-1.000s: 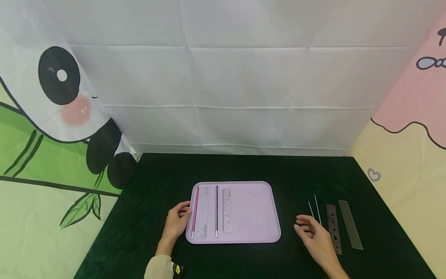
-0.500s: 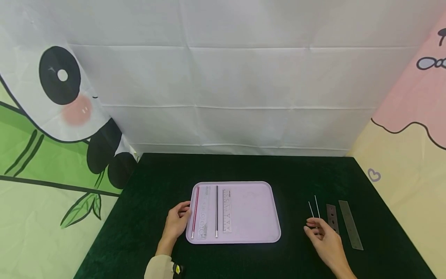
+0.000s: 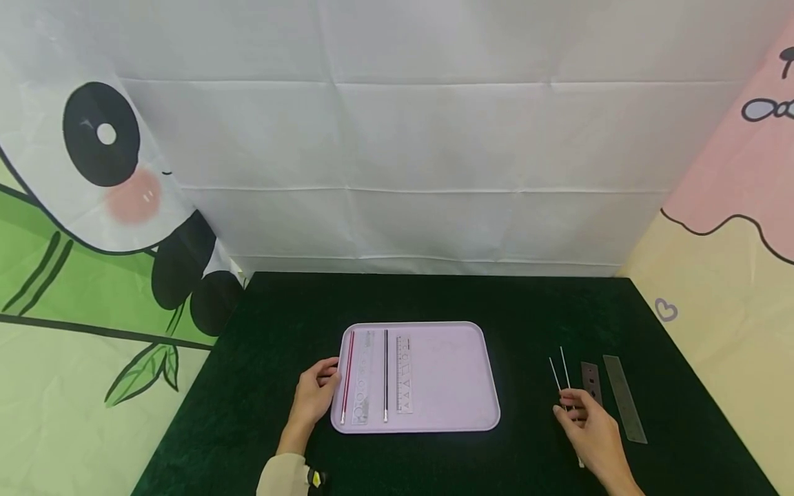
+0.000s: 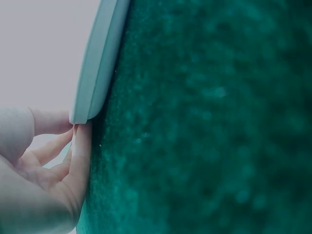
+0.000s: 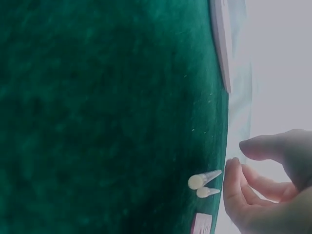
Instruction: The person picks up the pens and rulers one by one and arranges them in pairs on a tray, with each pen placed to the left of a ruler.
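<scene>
At the lilac tray's (image 3: 455, 379) left edge, my left hand (image 3: 315, 394) pinches the rim. The left wrist view shows the thumb over the rim and fingers under it. On the tray lie a red pencil (image 3: 348, 379), a black pencil (image 3: 386, 379) and two clear stencil rulers, one wider (image 3: 362, 379), one narrower (image 3: 404, 375). My right hand (image 3: 595, 434) hovers over two thin white sticks (image 3: 565, 365), hiding their middles. Its thumb and fingertips stand apart with nothing between them. Round pale stick ends (image 5: 197, 182) show beside the fingers in the right wrist view.
Right of the sticks lie a shorter ruler with punched holes (image 3: 591, 381), partly hidden by my right hand, and a plain grey ruler (image 3: 624, 399). A dark green cloth (image 3: 434, 296) covers the table. White fabric (image 3: 422, 151) hangs behind it.
My right hand has moved to the right over the white sticks, covering more of the holed ruler and uncovering a lower stick end. The left hand and the tray have stayed in place.
</scene>
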`<state>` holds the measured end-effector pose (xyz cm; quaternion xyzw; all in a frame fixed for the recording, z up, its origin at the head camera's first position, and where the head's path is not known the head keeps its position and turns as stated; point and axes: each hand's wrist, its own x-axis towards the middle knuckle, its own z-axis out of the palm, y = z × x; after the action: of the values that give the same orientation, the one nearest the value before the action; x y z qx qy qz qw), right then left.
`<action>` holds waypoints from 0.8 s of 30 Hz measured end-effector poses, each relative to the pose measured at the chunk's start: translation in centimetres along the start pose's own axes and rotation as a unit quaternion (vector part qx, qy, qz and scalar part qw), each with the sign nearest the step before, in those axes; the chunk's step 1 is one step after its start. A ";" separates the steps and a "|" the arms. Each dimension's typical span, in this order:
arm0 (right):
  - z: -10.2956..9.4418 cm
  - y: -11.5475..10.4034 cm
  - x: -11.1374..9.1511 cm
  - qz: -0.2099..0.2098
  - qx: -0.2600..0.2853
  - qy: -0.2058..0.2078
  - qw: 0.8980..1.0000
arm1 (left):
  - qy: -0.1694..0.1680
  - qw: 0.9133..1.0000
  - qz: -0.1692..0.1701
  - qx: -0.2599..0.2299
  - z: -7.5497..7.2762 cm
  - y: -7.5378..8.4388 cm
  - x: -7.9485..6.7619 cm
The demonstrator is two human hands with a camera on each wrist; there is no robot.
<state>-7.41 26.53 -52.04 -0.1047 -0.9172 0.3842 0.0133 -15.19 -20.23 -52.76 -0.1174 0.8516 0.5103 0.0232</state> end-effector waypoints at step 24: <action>0.1 0.3 0.2 -0.030 -0.055 -0.006 0.998 | -0.002 1.000 -0.004 0.002 0.0 0.0 0.1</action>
<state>-7.61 26.71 -52.37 -0.0753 -0.9399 0.3328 0.0131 -15.25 -20.28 -52.76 -0.1201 0.8519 0.5089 0.0273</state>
